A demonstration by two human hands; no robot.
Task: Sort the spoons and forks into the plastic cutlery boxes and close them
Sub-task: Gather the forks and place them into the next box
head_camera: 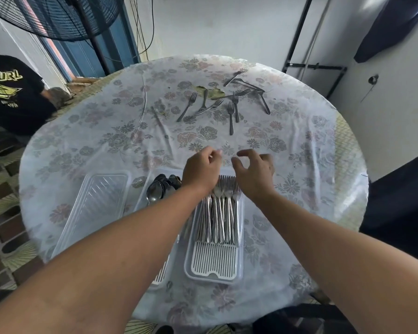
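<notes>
Both hands are hovering past the far end of the fork box (214, 273), above the flowered tablecloth (82, 150). Left hand (201, 170): fingers curling inward, tips bunched; cannot tell whether they are pinching anything. Right hand (253, 168): fingers spreading in a loose claw, holding nothing that shows.

Where things are lying: stacked forks (221, 213) are sitting in the right-hand box, tines toward the far side. Spoons (162, 189) are heaping in the spoon box (155, 173) just beside it on the left. A clear lid (94, 208) is resting left of that, off its box. Loose forks (231, 114) are still scattering across the far side of the table, well apart from the boxes.

Risks, as I judge them:
- Forearms are crossing low over both boxes; a dragging wrist could shove the fork stack askew or nudge a box.
- The loose pile is tangling; grabbing one piece could flick another toward the table edge.
- Fork heads are riding high at the far end, so a lid may not be seating flat.

Hard to make out:
- The left arm is covering most of the spoon box.
- Only one lid is showing.
- Some far pieces near the torn patch (209, 91) may be spoons; too small to tell.
- A person in a dark shirt (12, 92) is standing at the left edge, cut off.
</notes>
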